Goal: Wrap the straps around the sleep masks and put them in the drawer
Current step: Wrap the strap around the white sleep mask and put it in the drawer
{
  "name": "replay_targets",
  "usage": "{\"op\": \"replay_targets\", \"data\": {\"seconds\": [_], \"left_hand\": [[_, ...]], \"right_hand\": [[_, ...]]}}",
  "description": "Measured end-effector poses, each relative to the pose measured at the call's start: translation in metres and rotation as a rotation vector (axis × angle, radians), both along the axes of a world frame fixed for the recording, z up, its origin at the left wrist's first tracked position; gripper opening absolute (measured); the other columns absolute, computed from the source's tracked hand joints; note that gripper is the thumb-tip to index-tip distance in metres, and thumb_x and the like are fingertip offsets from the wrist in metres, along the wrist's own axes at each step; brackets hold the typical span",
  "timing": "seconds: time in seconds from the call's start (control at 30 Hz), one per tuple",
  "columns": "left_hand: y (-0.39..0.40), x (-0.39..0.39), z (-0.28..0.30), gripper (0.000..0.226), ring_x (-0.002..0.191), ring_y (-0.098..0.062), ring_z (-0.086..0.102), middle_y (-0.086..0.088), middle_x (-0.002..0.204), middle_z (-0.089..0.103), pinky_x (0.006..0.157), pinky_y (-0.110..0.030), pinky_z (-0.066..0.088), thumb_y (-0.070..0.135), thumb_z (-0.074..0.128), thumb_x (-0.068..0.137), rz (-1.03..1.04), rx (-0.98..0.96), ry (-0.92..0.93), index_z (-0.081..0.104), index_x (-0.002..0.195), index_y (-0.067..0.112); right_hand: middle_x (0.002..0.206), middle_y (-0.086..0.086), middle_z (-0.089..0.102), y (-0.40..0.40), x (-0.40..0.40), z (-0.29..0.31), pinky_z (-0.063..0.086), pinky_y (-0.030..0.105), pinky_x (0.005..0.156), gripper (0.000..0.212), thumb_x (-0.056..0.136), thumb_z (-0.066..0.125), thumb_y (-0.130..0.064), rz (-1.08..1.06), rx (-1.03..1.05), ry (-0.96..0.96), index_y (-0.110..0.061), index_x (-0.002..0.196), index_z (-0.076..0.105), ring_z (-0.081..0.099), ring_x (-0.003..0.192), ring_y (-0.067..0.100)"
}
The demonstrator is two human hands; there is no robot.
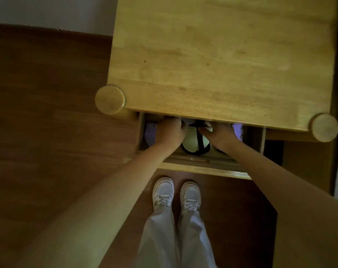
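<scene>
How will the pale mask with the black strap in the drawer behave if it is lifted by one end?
The pale mask looks like soft padded fabric, so it would probably sag, not stay flat. Its black strap loops loosely across it and might slip off or unwind. It seems light; both hands, left hand and right hand, handle it inside the drawer.

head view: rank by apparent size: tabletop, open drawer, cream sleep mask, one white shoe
1. tabletop
2. open drawer
3. and 4. cream sleep mask and left white shoe: look alike; the mask is partly hidden by hands, so not ranked.
</scene>
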State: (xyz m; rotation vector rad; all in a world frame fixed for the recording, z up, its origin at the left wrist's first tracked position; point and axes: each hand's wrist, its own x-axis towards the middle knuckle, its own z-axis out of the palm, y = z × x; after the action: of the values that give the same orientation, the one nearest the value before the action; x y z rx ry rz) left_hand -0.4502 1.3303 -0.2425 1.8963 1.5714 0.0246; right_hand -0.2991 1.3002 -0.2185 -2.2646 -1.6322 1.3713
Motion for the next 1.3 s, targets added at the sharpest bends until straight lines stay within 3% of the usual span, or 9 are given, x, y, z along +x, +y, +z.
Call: {"op": "replay_targets", "data": {"seconds": [0.07, 0.2, 0.3, 0.4, 0.47, 0.67, 0.87, 1.07, 1.3], "left_hand": [[-0.018, -0.009, 0.021, 0.039, 0.094, -0.023, 0.064, -0.005, 0.102, 0.068, 0.065, -0.031, 0.046, 0.041, 0.042, 0.099, -0.14, 0.117, -0.037, 0.056, 0.123, 0.013], [-0.037, -0.022, 0.051, 0.053, 0.124, -0.015, 0.052, 0.001, 0.134, 0.057, 0.094, -0.027, 0.037, 0.05, 0.042, 0.096, -0.438, 0.361, -0.129, 0.05, 0.135, 0.016], [-0.042, -0.029, 0.055, 0.069, 0.144, -0.012, 0.025, 0.002, 0.155, 0.031, 0.112, -0.032, 0.022, 0.06, 0.037, 0.095, -0.621, 0.446, -0.058, 0.031, 0.149, 0.017], [-0.037, -0.036, 0.054, 0.086, 0.147, -0.013, 0.015, 0.001, 0.159, 0.018, 0.117, -0.043, 0.019, 0.072, 0.034, 0.088, -0.708, 0.497, 0.023, 0.019, 0.152, 0.016], [-0.036, -0.037, 0.055, 0.096, 0.148, -0.015, 0.012, -0.001, 0.16, 0.014, 0.118, -0.046, 0.016, 0.078, 0.034, 0.083, -0.75, 0.535, 0.04, 0.016, 0.152, 0.014], [-0.027, -0.032, 0.064, 0.115, 0.148, -0.022, 0.006, -0.009, 0.16, 0.008, 0.119, -0.05, 0.006, 0.085, 0.037, 0.072, -0.81, 0.627, 0.132, 0.009, 0.152, 0.008], [-0.021, -0.03, 0.067, 0.095, 0.146, -0.018, 0.02, -0.005, 0.158, 0.022, 0.117, -0.044, 0.019, 0.074, 0.043, 0.083, -0.791, 0.715, 0.101, 0.024, 0.151, 0.011], [-0.002, -0.021, 0.061, 0.066, 0.125, -0.015, 0.053, -0.004, 0.139, 0.054, 0.106, -0.043, 0.04, 0.05, 0.061, 0.086, -0.825, 0.967, 0.03, 0.049, 0.139, 0.012], [0.007, -0.003, 0.05, 0.018, 0.091, -0.009, 0.068, 0.005, 0.101, 0.072, 0.092, -0.037, 0.053, 0.014, 0.064, 0.09, -0.768, 1.177, -0.024, 0.071, 0.107, 0.017]], "right_hand": [[0.12, 0.013, 0.063, -0.015, 0.003, 0.017, 0.047, 0.034, 0.082, 0.03, 0.096, 0.051, -0.025, 0.084, 0.078, -0.029, -0.013, 0.123, 0.057, 0.057, 0.108, 0.03], [0.108, 0.007, 0.066, -0.052, 0.01, 0.055, 0.053, 0.038, 0.076, 0.023, 0.093, 0.051, -0.018, 0.255, 0.487, -0.093, -0.011, 0.11, 0.065, 0.062, 0.1, 0.026], [0.123, 0.01, 0.06, -0.069, 0.019, 0.062, 0.044, 0.039, 0.095, 0.038, 0.09, 0.054, -0.032, 0.427, 0.711, -0.239, -0.01, 0.12, 0.061, 0.053, 0.116, 0.026], [0.15, 0.011, 0.036, -0.075, 0.026, 0.058, 0.025, 0.049, 0.114, 0.071, 0.087, 0.044, -0.062, 0.572, 0.645, -0.322, -0.013, 0.14, 0.043, 0.031, 0.139, 0.026], [0.157, 0.008, 0.018, -0.077, 0.029, 0.055, 0.015, 0.055, 0.116, 0.09, 0.082, 0.032, -0.075, 0.665, 0.587, -0.378, -0.014, 0.148, 0.029, 0.015, 0.146, 0.025], [0.16, 0.01, 0.003, -0.073, 0.034, 0.053, 0.009, 0.059, 0.116, 0.106, 0.072, 0.042, -0.079, 0.723, 0.629, -0.521, -0.012, 0.151, 0.015, 0.003, 0.148, 0.026], [0.16, 0.01, 0.012, -0.064, 0.037, 0.05, 0.017, 0.06, 0.114, 0.114, 0.067, 0.058, -0.073, 0.621, 0.678, -0.617, -0.01, 0.151, 0.013, 0.012, 0.147, 0.032], [0.154, 0.007, 0.033, -0.052, 0.038, 0.045, 0.032, 0.058, 0.109, 0.08, 0.083, 0.063, -0.044, 0.543, 0.865, -0.657, -0.01, 0.147, 0.029, 0.034, 0.14, 0.031], [0.134, 0.001, 0.059, -0.036, 0.044, 0.033, 0.045, 0.051, 0.101, 0.04, 0.091, 0.059, -0.015, 0.493, 1.137, -0.659, -0.014, 0.13, 0.052, 0.06, 0.118, 0.026]]}}
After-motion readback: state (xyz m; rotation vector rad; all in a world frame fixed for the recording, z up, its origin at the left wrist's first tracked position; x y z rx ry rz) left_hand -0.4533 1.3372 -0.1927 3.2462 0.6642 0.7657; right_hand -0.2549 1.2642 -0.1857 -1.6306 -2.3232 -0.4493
